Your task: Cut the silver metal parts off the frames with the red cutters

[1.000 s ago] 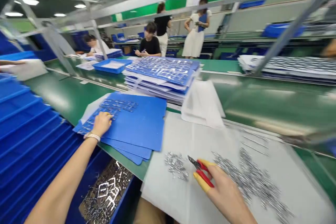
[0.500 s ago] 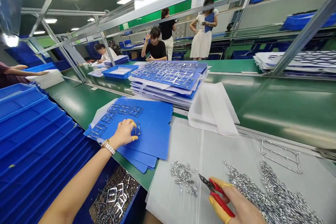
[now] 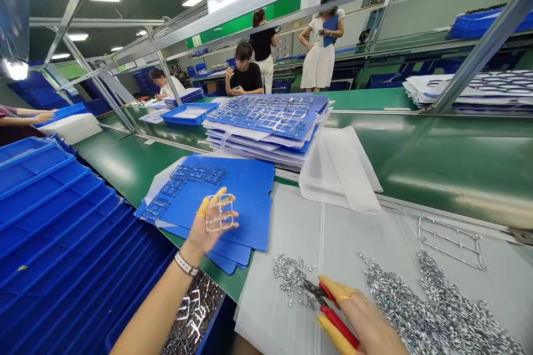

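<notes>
Head view | metal frame (image 3: 220, 214) above blue sheet (image 3: 252, 199), toward its near edge | left hand (image 3: 201, 236): fingers clamped on frame | right hand (image 3: 368, 314): fingers around cutters (image 3: 338, 326) | frame probably light, stiff, slick; grip outer rim

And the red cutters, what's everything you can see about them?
The cutters have red handles, spread apart, that look like plastic or rubber, and dark, metal-looking jaws. The right hand grips them, with yellow finger covers against the handles. They point forward and left over the pale sheet, tip by the small pile of silver pieces; I can't tell if they touch.
</notes>
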Demonstrator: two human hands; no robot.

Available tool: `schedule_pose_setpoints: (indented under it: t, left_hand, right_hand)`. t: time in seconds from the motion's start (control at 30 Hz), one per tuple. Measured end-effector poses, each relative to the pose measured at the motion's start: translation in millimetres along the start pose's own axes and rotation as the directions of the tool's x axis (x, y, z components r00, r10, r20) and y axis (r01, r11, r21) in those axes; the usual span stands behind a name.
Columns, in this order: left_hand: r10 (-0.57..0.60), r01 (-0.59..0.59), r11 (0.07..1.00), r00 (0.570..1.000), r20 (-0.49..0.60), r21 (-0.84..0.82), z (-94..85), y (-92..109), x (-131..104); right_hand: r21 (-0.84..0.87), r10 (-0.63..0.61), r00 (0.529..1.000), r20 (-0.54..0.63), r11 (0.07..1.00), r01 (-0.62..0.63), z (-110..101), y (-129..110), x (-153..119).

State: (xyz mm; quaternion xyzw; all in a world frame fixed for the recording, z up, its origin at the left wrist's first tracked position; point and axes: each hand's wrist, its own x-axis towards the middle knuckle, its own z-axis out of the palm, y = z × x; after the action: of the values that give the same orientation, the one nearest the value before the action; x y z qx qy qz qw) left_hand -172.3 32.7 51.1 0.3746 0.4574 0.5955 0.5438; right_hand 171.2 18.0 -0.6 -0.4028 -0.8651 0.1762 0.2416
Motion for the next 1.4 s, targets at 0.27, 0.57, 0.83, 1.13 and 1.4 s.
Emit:
schedule_pose_setpoints:
  t: [0.27, 0.57, 0.83, 1.13, 1.4]
  left_hand:
    - [-0.262, 0.368, 0.695, 0.929, 0.26, -0.618, 95.0, -51.6, -43.0]
    - [-0.326, 0.407, 0.702, 0.913, 0.244, -0.584, 113.3, -75.1, -46.1]
    - [-0.327, 0.469, 0.665, 0.883, 0.337, -0.581, 117.1, -71.2, -47.4]
    - [-0.304, 0.426, 0.675, 0.905, 0.299, -0.602, 116.2, -72.5, -41.2]
    - [-0.31, 0.429, 0.686, 0.903, 0.297, -0.588, 110.3, -71.6, -41.0]
  right_hand:
    - [-0.274, -0.141, 0.987, -0.074, 0.955, 0.116, -16.0, -59.7, 45.8]
    - [-0.437, -0.106, 0.993, -0.05, 0.896, 0.074, -19.0, -70.0, 58.7]
    - [-0.432, -0.06, 0.998, -0.029, 0.901, 0.041, -17.5, -63.7, 56.3]
    - [-0.415, -0.094, 0.996, -0.012, 0.906, 0.08, -16.2, -75.0, 42.2]
    - [-0.297, -0.014, 1.0, -0.007, 0.955, 0.012, -18.2, -69.7, 41.6]
